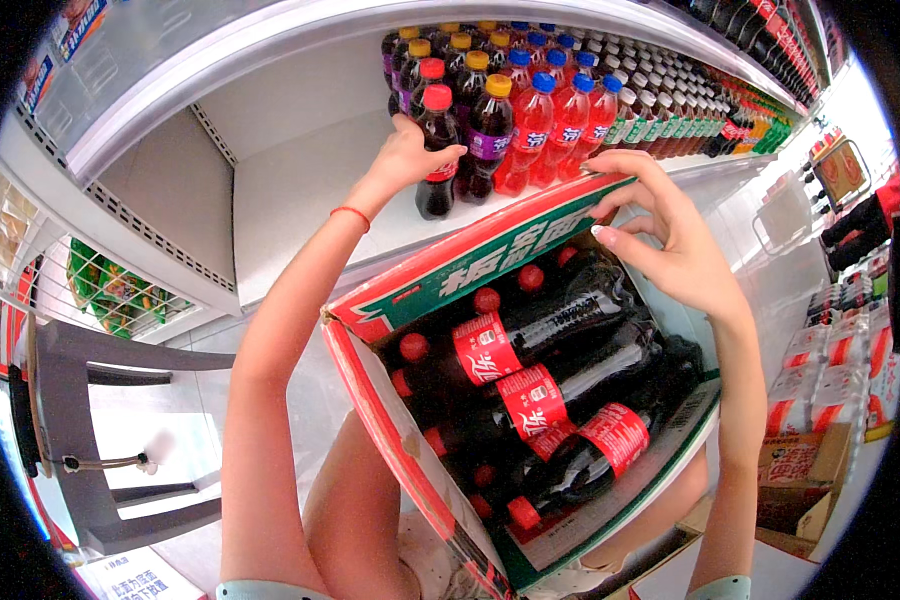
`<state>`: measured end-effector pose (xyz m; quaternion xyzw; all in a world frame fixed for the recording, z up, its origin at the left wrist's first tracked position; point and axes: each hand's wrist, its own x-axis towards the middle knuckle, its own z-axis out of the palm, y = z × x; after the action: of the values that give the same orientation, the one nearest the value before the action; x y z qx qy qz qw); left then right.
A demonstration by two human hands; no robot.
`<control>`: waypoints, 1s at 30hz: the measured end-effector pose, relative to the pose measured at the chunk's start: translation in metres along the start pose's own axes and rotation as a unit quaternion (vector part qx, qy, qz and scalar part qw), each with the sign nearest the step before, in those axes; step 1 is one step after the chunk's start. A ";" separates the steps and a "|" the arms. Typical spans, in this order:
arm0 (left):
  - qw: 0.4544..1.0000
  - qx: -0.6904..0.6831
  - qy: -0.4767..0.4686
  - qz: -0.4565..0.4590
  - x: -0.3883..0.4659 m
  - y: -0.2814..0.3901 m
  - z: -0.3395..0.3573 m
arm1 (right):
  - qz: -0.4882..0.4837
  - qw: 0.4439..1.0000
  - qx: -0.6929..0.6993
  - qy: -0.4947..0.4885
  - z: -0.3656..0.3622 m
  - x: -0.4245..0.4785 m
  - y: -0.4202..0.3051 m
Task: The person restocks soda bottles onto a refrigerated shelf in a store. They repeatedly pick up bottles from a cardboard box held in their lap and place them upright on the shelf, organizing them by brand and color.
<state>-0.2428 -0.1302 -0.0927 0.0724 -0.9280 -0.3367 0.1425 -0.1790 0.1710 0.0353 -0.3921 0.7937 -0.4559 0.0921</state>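
My left hand [414,154] grips a red-capped cola bottle [436,135] that stands upright at the front of the white shelf [307,180]. Another red-capped bottle [430,73] is just behind it, and a yellow-capped dark drink bottle [489,135] stands to its right. My right hand [637,217] rests with fingers spread on the far rim of an open red and green cardboard box [495,262]. Inside the box, several red-labelled cola bottles [536,401] lie on their sides; others show only their red caps [412,346].
Rows of blue-capped red drink bottles [541,112] and white-capped bottles [645,112] fill the shelf's right part. A dark slatted stool or frame [67,420] is at left. Wrapped drink packs [832,367] and an open carton [802,480] stand at right.
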 end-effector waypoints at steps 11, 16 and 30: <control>0.995 0.044 -0.063 -0.065 -0.020 -0.054 0.052 | -0.016 1.000 -0.021 0.002 0.002 0.000 -0.001; 0.996 0.011 -0.083 -0.006 -0.005 -0.067 0.069 | -0.023 0.999 -0.042 0.004 0.003 0.000 -0.001; 0.961 0.064 -0.268 0.004 -0.037 -0.029 -0.012 | -0.213 0.972 -0.035 0.092 0.007 0.005 -0.014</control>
<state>-0.2026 -0.1509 -0.1108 -0.0148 -0.9521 -0.2830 -0.1147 -0.1713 0.1589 0.0432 -0.5112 0.7126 -0.4711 -0.0946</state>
